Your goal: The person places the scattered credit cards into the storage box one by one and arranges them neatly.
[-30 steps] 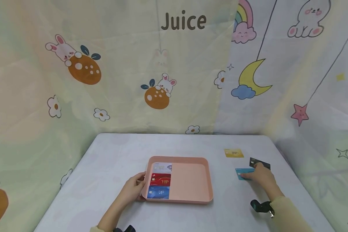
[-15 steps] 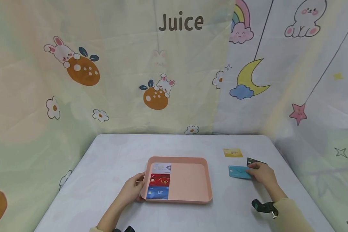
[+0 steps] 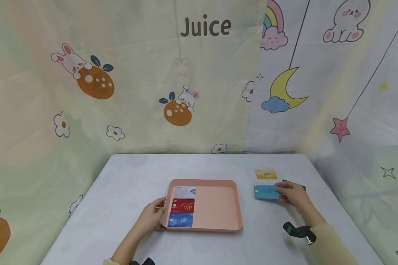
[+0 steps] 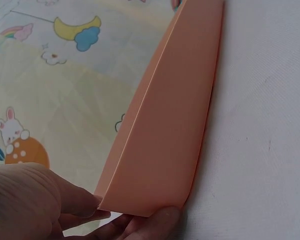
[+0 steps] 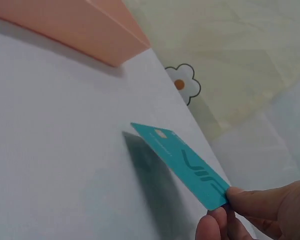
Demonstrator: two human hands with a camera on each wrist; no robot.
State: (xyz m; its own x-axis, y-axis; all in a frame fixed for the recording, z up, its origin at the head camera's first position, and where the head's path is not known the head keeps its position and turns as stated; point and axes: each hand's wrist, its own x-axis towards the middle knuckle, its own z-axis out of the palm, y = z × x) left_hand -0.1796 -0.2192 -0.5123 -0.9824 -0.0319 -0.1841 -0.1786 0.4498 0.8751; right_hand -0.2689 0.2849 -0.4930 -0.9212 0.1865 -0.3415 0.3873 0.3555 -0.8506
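Standing here watching someone with a few shiny cards and a pink tray (image 3: pixel 217 206) on a white worktop (image 3: pixel 136 169). Both hands are busy. The right hand (image 3: pixel 293 195) has a turquoise card (image 3: pixel 266 191) pinched by one end, thumb on the printed face and fingers underneath. That card is up off the worktop, over to the right of the tray and apart from it. You can see its shadow below, and the gap looks smallest at the chip end, so it's tipped a bit.

The left hand (image 3: pixel 153 214) is gripping the tray by its left side, thumb up at the rim and fingers round the outside.

Three cards lie in the tray, lined up in a column along the left: a pale silvery one (image 3: pixel 185 192) at the far end, a red VIP one (image 3: pixel 183 205) in the middle, and a blue VIP one (image 3: pixel 180 220) nearest the person. On the worktop there's a gold card (image 3: pixel 266 174) just beyond the turquoise one, plus a dark card (image 3: pixel 303 187) mostly hidden behind the right hand, so I can't make out its print.

Cream sleeves, a black gadget (image 3: pixel 300 232) at the right wrist, and the backdrop (image 3: pixel 136 66) is cartoon cloth with bunnies, a moon and the word "Juice".
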